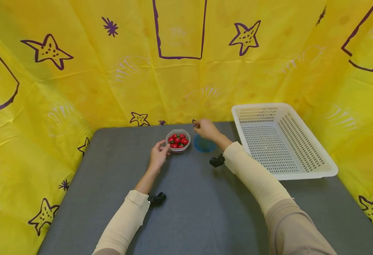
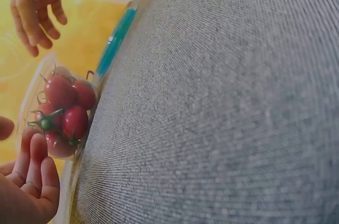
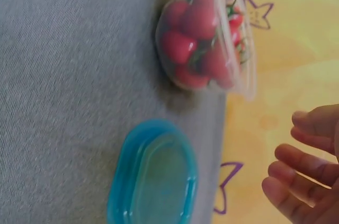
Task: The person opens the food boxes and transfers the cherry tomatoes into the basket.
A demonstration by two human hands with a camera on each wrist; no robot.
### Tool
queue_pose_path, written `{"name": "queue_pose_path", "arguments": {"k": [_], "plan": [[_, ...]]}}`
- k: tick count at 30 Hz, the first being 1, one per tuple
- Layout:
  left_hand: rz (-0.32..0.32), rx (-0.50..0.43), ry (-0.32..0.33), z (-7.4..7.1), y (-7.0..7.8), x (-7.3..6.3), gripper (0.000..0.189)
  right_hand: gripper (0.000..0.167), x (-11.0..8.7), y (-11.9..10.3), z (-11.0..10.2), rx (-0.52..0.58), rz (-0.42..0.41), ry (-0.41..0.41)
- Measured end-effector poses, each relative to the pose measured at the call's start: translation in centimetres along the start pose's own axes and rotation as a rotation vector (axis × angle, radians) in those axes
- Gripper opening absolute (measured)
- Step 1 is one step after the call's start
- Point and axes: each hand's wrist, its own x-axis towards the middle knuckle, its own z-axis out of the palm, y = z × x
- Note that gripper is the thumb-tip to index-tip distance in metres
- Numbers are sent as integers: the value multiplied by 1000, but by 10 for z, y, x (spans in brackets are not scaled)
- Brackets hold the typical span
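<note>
Nearest, two cream sleeves (image 1: 125, 219) reach in over the grey surface (image 1: 186, 216), a black device (image 1: 157, 199) at each wrist. To the right, a white perforated basket (image 1: 267, 145) begins nearer than the other containers and runs back toward the far edge, its slotted floor in plain sight. In the middle, the left hand (image 1: 158, 156) meets the near left side of a clear plastic tub (image 1: 178, 150); its thumb stands apart from the loosely bent fingers, which look to steady the tub rather than pinch it. The tub sits upright, uncovered and well filled with small red tomatoes (image 1: 178, 140), several with green stems on. Just to its right a blue lid (image 1: 204, 145) lies on the surface. So the opening looks done, with the tomatoes in the tub and handling them apparently left; whether closing the tub is also due I cannot tell. Over the lid's far side hangs the right hand (image 1: 207, 129), fingers relaxed and slightly spread, holding nothing. Behind everything rises a yellow cloth (image 1: 173, 81) drawn with purple starfish.
</note>
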Motion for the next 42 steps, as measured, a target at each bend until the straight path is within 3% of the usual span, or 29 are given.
{"name": "queue_pose_path", "arguments": {"k": [12, 23, 32, 42], "plan": [[-47, -133, -36, -1, 0, 2, 46, 30, -3, -29, 8, -29, -120, -95], [-88, -213, -76, 0, 4, 1, 46, 29, 0, -40, 21, -146, -103, -165], [-102, -218, -61, 0, 0, 5, 42, 21, 4, -43, 36, -284, -152, -123], [-99, -285, -59, 1, 1, 2, 38, 8, 6, -42, 46, -353, -111, -113]]}}
